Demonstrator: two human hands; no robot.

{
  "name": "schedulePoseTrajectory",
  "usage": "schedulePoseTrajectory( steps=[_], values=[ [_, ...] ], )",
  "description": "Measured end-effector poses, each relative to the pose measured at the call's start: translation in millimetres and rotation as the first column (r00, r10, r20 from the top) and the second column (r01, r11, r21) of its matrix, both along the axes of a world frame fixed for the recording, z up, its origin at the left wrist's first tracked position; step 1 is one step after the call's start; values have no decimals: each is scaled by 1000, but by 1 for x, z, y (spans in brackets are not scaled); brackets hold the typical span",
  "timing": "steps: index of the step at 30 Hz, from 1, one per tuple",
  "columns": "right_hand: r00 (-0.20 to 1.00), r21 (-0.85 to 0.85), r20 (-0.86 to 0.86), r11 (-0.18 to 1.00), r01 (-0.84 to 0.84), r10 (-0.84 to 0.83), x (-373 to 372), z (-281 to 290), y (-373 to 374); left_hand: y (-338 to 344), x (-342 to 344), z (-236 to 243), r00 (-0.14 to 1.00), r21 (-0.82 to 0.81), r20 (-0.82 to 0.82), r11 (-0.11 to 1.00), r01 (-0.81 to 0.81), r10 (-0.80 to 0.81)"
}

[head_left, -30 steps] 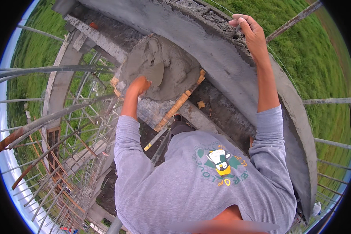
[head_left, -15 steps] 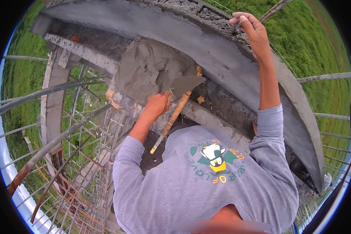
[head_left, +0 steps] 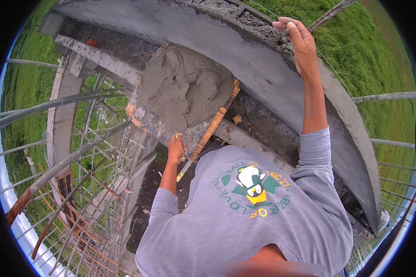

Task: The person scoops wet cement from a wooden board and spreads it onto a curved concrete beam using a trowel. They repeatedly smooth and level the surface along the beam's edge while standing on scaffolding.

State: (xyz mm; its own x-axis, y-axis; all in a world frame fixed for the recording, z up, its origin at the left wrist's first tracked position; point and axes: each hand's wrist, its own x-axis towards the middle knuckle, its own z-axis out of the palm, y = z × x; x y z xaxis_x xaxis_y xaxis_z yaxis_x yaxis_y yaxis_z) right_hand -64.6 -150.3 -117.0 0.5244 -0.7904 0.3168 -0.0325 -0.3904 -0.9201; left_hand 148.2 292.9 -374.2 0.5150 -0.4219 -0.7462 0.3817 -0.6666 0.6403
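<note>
My left hand (head_left: 175, 148) is closed round the handle of a trowel. The trowel's blade (head_left: 174, 119), coated grey, lies against the near edge of a heap of wet mortar (head_left: 189, 83). That heap sits on a board (head_left: 148, 122) with wooden edge strips. My right hand (head_left: 302, 41) is raised at the top edge of a curved concrete wall (head_left: 282, 94), beside a thin string line (head_left: 336, 73). Its fingers are pinched together; a small greyish thing shows between them, too small to name.
A concrete beam (head_left: 259, 143) runs under the board. On the left stand a concrete column (head_left: 62, 115), curved metal pipes (head_left: 55, 108) and a lattice of scaffolding (head_left: 97, 203) far below. More scaffold poles (head_left: 386, 97) stick out beyond the wall, over green grass (head_left: 360, 55).
My left hand has drawn the trowel back toward me and to the left, from the board's right edge strip to the heap's near edge. My right hand has hardly moved.
</note>
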Motion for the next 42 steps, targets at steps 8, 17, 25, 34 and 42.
schedulePoseTrajectory(
  steps=[8,17,25,34,42],
  values=[
    [996,-54,45,995,83,-81,7,-2,-2,-124,26,22,445,282,744,838,466,-498],
    [995,-65,-3,993,103,-103,9,-5,1,-121,124,64,400,496,745,844,202,-534],
    [992,58,-50,991,118,-115,7,10,11,-162,160,3,261,475,765,789,389,-589],
    [987,43,-42,986,158,-156,10,7,15,-43,99,29,536,365,673,859,358,-509],
    [977,-33,-59,978,205,-207,12,7,16,-157,77,-68,906,-40,278,939,343,-319]
  ],
)
